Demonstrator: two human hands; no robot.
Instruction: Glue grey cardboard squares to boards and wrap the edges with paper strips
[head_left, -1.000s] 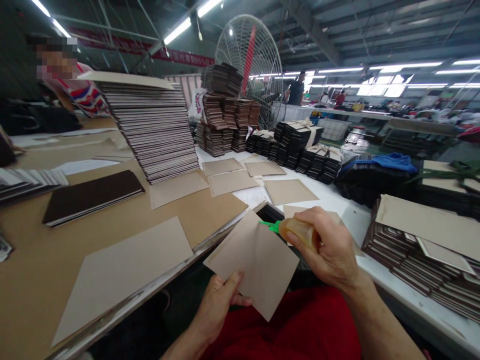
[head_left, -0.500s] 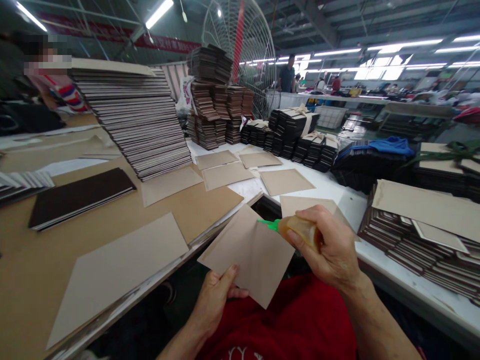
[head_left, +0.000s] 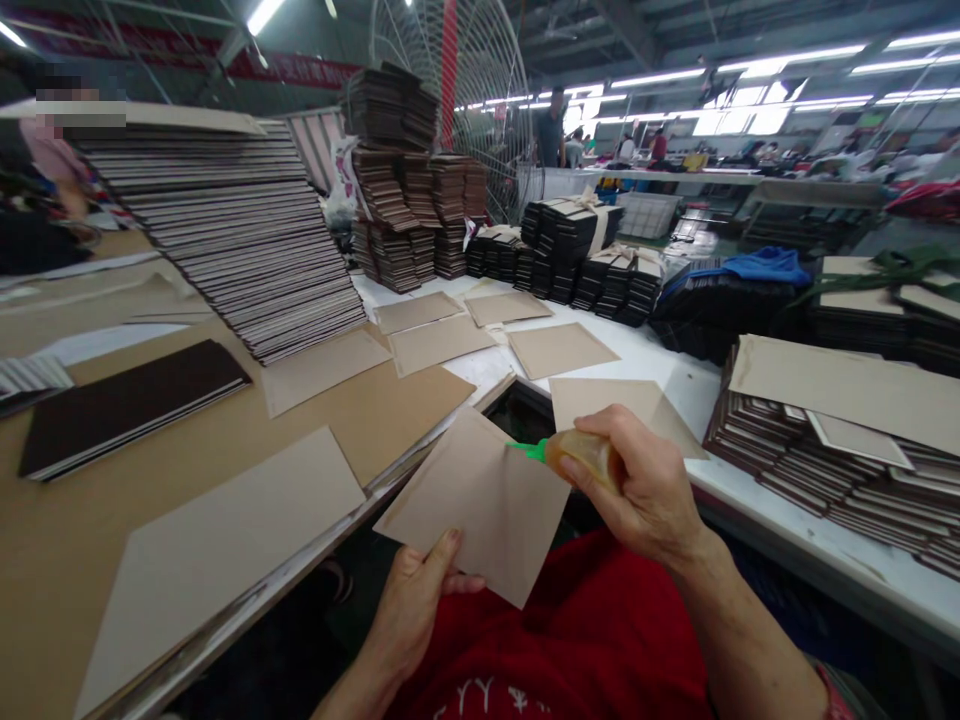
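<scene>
My left hand [head_left: 420, 590] pinches the lower left edge of a beige cardboard panel [head_left: 480, 500], thumb on top and fingers beneath. The panel is tilted above my lap, beside the table edge. My right hand [head_left: 645, 480] is wrapped round a glue bottle [head_left: 581, 458] of amber liquid. Its green nozzle [head_left: 527, 450] points left, with the tip at the panel's upper right edge; whether it touches cannot be made out. A larger beige sheet [head_left: 225, 550] lies on the table to the left.
A tall leaning stack of panels [head_left: 240, 240] stands at the back left. Several beige panels [head_left: 562, 350] lie on the white tabletop. Dark-edged panels [head_left: 840, 470] are piled at the right. A dark board stack [head_left: 135, 400] lies at left, and a large fan [head_left: 480, 90] stands behind.
The whole view has shifted slightly, so the scene sits further left. Both hands keep their grips, and the nozzle remains near the same edge of the panel.
</scene>
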